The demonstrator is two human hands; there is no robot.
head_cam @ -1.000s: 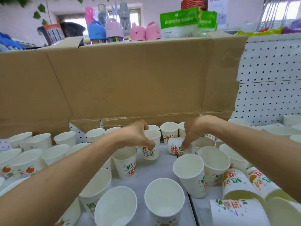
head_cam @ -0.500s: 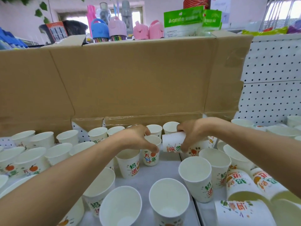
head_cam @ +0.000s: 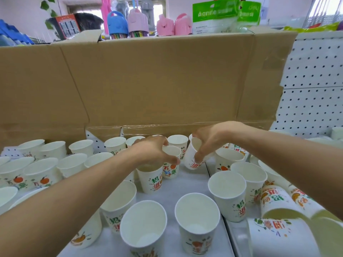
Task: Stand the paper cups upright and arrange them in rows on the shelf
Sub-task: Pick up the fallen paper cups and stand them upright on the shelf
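As right hand (head_cam: pixel 210 143) grips, tilted white cup (head_cam: pixel 188 157)

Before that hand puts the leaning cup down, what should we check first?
1. Right hand holds the tilted cup: ok, it is curled round the cup.
2. Tilted cup stands straight: not ok, it leans.
3. Bare shelf in front of it to set it on: ok.
4. Left hand grips the upright cup beside it: ok.
5. Tilted cup's bottom touches the shelf: cannot tell.
6. Lying cups at the right stood up: not ok, they lie on their sides.
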